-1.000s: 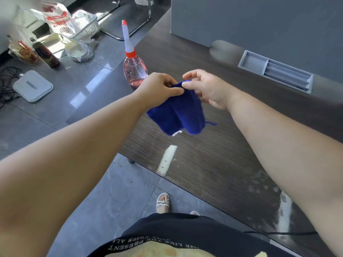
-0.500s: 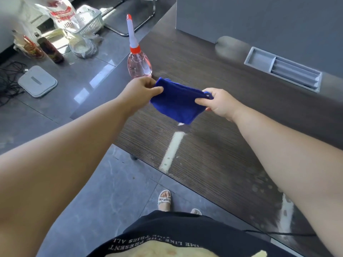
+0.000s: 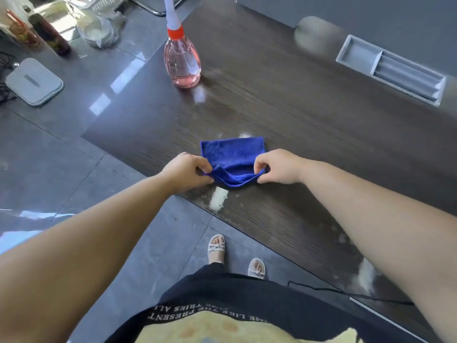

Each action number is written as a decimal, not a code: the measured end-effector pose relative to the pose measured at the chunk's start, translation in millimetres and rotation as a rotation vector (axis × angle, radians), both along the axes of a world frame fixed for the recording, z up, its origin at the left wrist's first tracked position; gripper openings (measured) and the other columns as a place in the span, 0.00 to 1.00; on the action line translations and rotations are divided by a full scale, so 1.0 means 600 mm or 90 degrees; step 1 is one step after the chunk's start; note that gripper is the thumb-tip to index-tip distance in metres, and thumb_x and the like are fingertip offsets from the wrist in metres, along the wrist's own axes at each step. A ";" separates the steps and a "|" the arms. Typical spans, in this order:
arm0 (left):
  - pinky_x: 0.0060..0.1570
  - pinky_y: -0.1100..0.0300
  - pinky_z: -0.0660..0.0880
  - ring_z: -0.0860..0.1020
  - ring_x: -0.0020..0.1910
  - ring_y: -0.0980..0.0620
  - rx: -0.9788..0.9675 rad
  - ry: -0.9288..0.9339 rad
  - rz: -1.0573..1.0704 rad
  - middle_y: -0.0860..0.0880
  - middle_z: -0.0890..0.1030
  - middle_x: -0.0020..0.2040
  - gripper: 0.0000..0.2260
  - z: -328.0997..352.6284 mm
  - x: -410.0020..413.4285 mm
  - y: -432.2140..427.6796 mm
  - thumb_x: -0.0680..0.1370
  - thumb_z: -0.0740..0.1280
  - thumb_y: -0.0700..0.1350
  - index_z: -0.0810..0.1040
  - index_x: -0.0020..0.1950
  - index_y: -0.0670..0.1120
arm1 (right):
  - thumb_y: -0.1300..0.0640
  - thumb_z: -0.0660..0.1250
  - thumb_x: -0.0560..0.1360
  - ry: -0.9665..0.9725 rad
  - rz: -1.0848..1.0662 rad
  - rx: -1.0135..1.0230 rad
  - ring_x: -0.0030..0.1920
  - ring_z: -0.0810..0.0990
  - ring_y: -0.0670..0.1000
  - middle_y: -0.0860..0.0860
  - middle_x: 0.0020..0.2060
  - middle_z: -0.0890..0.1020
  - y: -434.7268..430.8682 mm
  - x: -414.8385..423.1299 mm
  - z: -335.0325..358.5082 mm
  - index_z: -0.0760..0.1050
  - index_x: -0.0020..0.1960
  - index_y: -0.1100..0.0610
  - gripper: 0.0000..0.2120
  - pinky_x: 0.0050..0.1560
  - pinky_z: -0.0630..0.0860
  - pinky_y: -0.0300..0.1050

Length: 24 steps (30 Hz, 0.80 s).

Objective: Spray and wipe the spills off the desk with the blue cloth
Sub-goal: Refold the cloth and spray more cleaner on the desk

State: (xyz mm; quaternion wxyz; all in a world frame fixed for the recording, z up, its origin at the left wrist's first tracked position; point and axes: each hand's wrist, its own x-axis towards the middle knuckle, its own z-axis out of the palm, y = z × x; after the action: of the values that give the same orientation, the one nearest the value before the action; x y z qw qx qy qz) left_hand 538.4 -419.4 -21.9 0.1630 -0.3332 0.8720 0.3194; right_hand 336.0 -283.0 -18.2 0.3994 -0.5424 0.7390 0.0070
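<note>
Blue cloth lowered onto desk, both hands pinching its near corners

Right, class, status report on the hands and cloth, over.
Both hands, left and right, pinch the cloth's near edge. Cloth on desk. Nothing in the way.

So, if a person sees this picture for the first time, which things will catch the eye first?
The bright blue cloth lies on the dark desk near its front edge, its near corners pinched by the left hand and the right hand. Behind it, toward the desk's left end, stands a pink spray bottle with a red collar. Pale wet smears shine on the wood.
</note>
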 end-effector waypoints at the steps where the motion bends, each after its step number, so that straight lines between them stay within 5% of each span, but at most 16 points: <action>1: 0.53 0.61 0.72 0.79 0.50 0.49 -0.004 0.013 0.013 0.49 0.83 0.48 0.11 -0.005 -0.001 0.001 0.72 0.73 0.49 0.81 0.50 0.46 | 0.56 0.70 0.72 -0.006 -0.010 -0.005 0.42 0.73 0.48 0.47 0.40 0.76 -0.001 0.000 0.000 0.75 0.47 0.51 0.06 0.43 0.67 0.40; 6: 0.50 0.61 0.69 0.74 0.47 0.50 0.019 0.137 0.163 0.51 0.76 0.48 0.09 0.008 -0.020 -0.008 0.76 0.68 0.45 0.74 0.55 0.45 | 0.60 0.67 0.70 -0.076 -0.171 -0.120 0.34 0.70 0.47 0.48 0.35 0.75 -0.024 -0.023 0.033 0.73 0.41 0.51 0.05 0.37 0.68 0.40; 9: 0.45 0.59 0.69 0.72 0.42 0.49 0.062 0.228 0.189 0.50 0.75 0.43 0.08 0.013 -0.021 -0.013 0.74 0.68 0.38 0.71 0.48 0.45 | 0.62 0.66 0.70 -0.103 -0.176 -0.156 0.36 0.71 0.48 0.48 0.37 0.75 -0.035 -0.023 0.044 0.70 0.39 0.50 0.08 0.39 0.69 0.42; 16: 0.49 0.59 0.72 0.73 0.46 0.52 -0.005 0.118 -0.062 0.53 0.79 0.47 0.17 -0.013 0.007 0.013 0.70 0.72 0.41 0.78 0.57 0.52 | 0.54 0.74 0.69 -0.056 0.041 0.048 0.43 0.74 0.45 0.45 0.45 0.74 -0.018 0.002 0.010 0.73 0.57 0.46 0.18 0.45 0.69 0.40; 20: 0.48 0.60 0.63 0.72 0.50 0.49 -0.120 0.115 -0.158 0.55 0.80 0.46 0.08 -0.033 0.028 0.036 0.70 0.74 0.47 0.82 0.48 0.52 | 0.50 0.73 0.70 0.013 0.135 0.038 0.47 0.76 0.46 0.45 0.46 0.80 -0.011 0.015 0.003 0.79 0.54 0.48 0.14 0.49 0.73 0.42; 24: 0.48 0.56 0.65 0.75 0.48 0.44 -0.190 0.142 -0.191 0.51 0.81 0.42 0.05 -0.035 0.036 0.047 0.69 0.73 0.44 0.81 0.44 0.47 | 0.47 0.72 0.70 0.055 0.199 0.067 0.44 0.74 0.44 0.41 0.40 0.77 -0.002 0.017 0.002 0.79 0.49 0.47 0.09 0.43 0.71 0.42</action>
State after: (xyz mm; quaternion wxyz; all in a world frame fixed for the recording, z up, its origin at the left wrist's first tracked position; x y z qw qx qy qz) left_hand 560.0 -391.1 -43.0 0.0598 -0.1832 0.9619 0.1939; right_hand 346.3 -284.1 -16.8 0.3889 -0.6286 0.6606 0.1313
